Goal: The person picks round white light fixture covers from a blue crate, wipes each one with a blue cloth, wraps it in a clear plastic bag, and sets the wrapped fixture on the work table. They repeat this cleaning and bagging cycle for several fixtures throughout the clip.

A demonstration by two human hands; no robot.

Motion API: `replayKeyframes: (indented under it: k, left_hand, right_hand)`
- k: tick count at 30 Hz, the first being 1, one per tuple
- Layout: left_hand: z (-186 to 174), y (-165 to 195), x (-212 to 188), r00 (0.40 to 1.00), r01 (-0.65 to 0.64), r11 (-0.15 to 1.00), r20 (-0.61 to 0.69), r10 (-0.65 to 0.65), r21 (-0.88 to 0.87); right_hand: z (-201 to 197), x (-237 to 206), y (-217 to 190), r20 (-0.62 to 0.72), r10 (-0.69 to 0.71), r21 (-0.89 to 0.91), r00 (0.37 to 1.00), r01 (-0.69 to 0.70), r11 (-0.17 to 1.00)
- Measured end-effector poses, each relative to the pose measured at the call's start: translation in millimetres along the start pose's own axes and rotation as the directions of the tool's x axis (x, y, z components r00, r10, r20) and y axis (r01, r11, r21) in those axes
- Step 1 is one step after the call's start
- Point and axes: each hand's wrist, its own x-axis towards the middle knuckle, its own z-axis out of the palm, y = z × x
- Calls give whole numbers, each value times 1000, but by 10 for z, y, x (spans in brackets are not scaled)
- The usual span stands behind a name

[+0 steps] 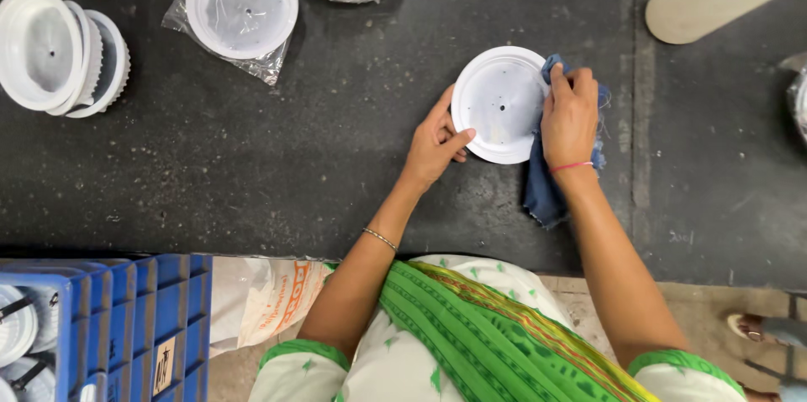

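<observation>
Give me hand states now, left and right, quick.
Left hand: gripping the edge of the white round housing, thumb on its rim.
Right hand: closed on a blue cloth, pressed against the housing's right edge.

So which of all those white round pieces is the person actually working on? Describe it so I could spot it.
Start at the dark worktop and look right of centre, where the two hands meet. The white round disc lies between them: the left hand steadies its edge and the right hand presses a blue cloth against it. Unlike the bagged disc and the stacked discs at the upper left, it is bare and single.
</observation>
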Motion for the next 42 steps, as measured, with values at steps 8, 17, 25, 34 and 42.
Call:
replayKeyframes:
  k: [8,17,25,34,42]
  left_hand:
    - [-28,12,19,1000,9,997,25,-7,-74]
    - [-24,-166,57,999,-31,995,-29,28,-99]
    - [-89,-185,44,999,-41,991,14,44,-131]
    - [-122,-82,50,983,-130,991,131,130,-10]
    - [102,2,7,999,-46,991,-2,47,123]
  right_hand:
    - [221,329,-272,71,-211,190,975,195,962]
    - [150,184,-576,231,-467,333,854,381,862]
    - [88,272,-634,283,-429,280,858,354,892]
    - [-642,-501,-612,453,-258,149,854,213,966]
    - [-542,-489,161,149,-142,19,979,140,990]
